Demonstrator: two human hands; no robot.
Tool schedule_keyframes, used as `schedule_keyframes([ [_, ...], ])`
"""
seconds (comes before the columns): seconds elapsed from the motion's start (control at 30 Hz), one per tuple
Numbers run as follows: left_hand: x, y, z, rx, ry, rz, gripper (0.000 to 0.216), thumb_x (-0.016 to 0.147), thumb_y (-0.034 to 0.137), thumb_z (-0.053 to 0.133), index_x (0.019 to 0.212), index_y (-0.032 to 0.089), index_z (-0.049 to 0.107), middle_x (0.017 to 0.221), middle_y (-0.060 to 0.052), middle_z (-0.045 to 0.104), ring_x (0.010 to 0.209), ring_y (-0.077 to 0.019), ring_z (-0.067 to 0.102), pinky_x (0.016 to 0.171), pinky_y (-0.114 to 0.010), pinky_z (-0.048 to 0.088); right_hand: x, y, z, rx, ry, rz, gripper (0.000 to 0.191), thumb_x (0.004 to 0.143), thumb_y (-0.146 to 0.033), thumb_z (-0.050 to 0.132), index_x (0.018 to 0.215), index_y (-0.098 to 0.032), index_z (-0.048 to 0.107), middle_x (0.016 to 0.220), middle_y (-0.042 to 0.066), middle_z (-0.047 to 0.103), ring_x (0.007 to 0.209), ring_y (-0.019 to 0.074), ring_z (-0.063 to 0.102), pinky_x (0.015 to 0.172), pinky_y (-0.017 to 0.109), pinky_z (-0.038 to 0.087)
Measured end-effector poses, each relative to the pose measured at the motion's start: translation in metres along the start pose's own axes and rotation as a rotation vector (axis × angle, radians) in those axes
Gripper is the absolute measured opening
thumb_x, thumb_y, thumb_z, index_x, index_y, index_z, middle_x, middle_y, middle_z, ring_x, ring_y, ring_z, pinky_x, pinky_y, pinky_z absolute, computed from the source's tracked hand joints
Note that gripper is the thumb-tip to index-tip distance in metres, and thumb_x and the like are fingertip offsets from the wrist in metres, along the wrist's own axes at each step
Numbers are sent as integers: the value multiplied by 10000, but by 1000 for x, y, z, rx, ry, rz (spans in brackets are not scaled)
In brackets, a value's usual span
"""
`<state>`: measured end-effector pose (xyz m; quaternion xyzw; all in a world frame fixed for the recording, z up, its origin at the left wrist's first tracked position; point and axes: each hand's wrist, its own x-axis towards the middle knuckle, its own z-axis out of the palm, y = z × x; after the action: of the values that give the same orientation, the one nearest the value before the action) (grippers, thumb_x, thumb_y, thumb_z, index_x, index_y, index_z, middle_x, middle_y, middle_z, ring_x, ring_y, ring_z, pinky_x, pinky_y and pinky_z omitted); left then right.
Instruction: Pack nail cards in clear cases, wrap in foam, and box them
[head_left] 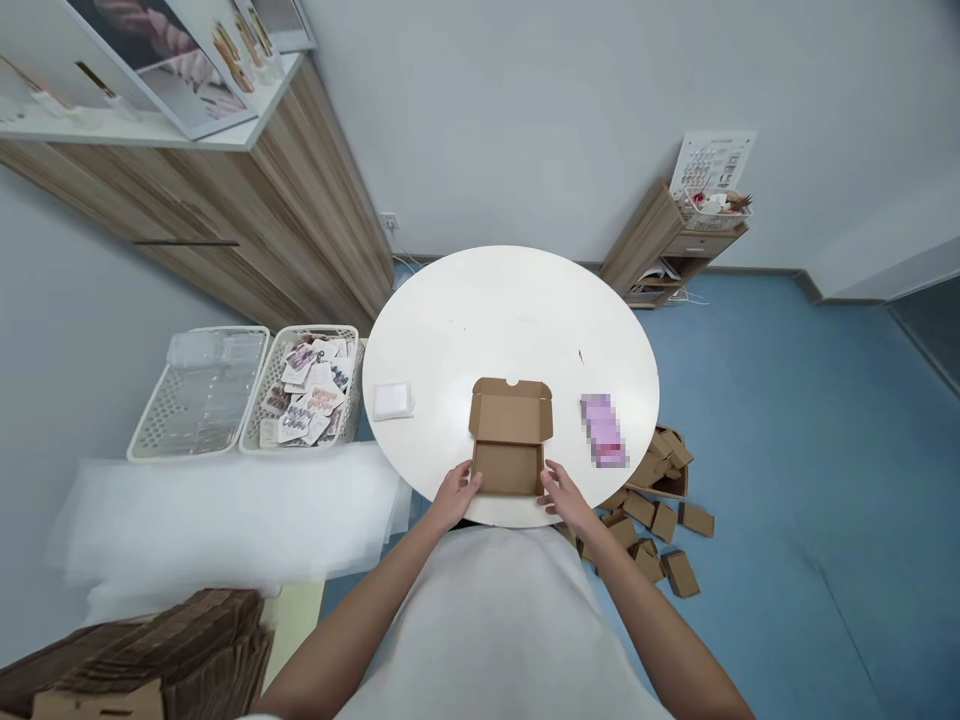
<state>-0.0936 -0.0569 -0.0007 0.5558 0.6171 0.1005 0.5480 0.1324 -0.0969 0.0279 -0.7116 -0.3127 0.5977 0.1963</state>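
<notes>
An open brown cardboard box (508, 440) lies on the round white table (510, 320) near its front edge, lid flipped back. My left hand (456, 494) rests against the box's left front corner, fingers curled on its wall. At the right front corner my right hand (564, 495) touches the box the same way. Nothing shows inside the box. A small white packet (393, 400) sits at the table's left side, and a pink and purple card (604, 430) lies at the right.
Two white baskets stand left of the table, one with clear trays (199, 390), one with several printed cards (311, 385). White foam sheets (225, 520) and flat cardboard stacks (150, 650) lie lower left. Small folded boxes (660, 520) litter the blue floor at right. A wooden cabinet (247, 200) stands behind.
</notes>
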Motion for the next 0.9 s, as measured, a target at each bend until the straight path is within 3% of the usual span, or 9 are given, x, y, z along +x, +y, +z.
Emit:
schedule_keyframes([
  [0.2,-5,13,-2,-63,-85,-63,543,838,483,314,1309,214,284,1209,-83,496,999,-170,534,744,-283,452,10,-4,-15,54,-123,13,574,776,-546,390,1288,-315,274,1275,95,397,764,132,609,646,281,471],
  [0.63,42,35,18,-98,73,-33,620,835,493,336,1357,190,194,1355,-101,345,1154,-184,424,862,-288,415,52,-25,-45,91,-90,-86,614,766,-520,426,1307,-283,260,1224,79,420,812,145,587,694,279,470],
  [0.9,45,43,25,-132,128,-25,600,835,464,371,1357,226,196,1362,-87,334,1175,-205,396,932,-341,365,65,-24,-54,72,-98,-133,629,763,-510,442,1315,-266,268,1226,87,427,786,139,581,685,276,471],
])
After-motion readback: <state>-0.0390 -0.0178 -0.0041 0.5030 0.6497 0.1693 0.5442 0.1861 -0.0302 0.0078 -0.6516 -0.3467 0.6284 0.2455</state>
